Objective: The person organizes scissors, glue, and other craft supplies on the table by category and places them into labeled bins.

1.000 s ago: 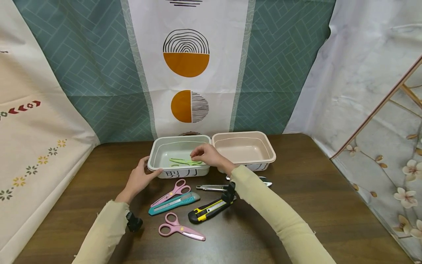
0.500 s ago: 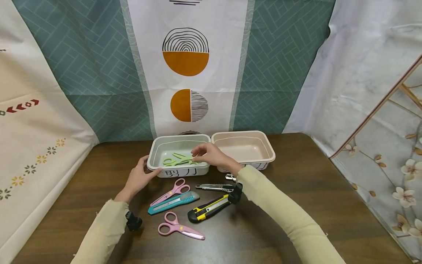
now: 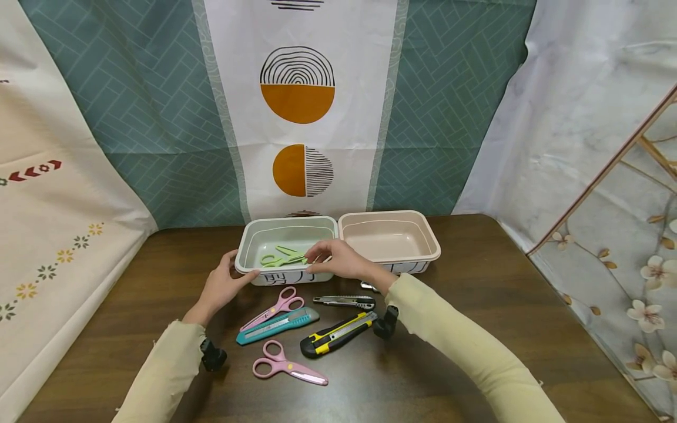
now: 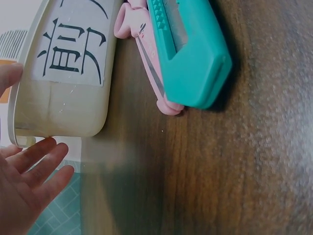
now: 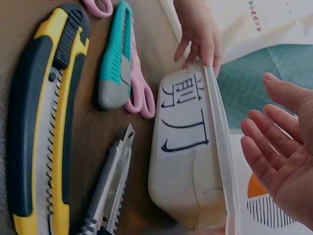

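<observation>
Pale-green bin (image 3: 288,231): left hand (image 3: 224,286) grips one corner — right hand (image 3: 339,258), empty and loosely spread, is near green scissors (image 3: 290,258).

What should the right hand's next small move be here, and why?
Probably reach for the pink scissors beside the teal utility knife: the right hand looks empty, green scissors lie in the pale green bin, and these pink ones rest just in front of it.
</observation>
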Demonstrator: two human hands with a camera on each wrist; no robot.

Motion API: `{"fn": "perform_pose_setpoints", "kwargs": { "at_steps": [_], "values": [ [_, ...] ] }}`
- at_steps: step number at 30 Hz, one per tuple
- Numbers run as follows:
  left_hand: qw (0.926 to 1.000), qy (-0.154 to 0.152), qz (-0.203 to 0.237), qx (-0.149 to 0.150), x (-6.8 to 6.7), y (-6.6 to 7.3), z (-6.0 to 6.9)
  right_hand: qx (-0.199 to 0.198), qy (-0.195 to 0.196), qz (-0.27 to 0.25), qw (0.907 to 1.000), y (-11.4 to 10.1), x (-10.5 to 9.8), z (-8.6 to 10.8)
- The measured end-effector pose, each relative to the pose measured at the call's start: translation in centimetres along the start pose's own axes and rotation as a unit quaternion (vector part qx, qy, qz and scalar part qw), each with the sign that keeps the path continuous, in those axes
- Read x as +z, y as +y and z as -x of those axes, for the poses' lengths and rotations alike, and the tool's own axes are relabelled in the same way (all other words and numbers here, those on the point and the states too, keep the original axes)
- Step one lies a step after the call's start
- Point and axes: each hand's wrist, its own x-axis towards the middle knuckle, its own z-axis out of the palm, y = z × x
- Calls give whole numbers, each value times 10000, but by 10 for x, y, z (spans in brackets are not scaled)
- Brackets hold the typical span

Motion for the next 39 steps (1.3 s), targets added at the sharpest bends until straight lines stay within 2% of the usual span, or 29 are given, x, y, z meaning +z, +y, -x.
{"fn": "perform_pose_setpoints", "kwargs": {
  "at_steps": [14, 20, 31, 39],
  "values": [
    [9999, 60, 43, 122, 2, -3, 0, 35, -422, -437, 9981, -6, 22, 19],
    [10000, 23, 41, 79, 1, -2, 0, -108, -636, -609, 9961, -2, 39, 26],
    [9999, 76, 55, 90, 1, -2, 1, 117, -959, -439, 9943, -10, 73, 39],
    [10000, 75, 12, 64, 1, 0, 1, 207, -1009, -667, 9924, -14, 96, 52]
  ]
}}
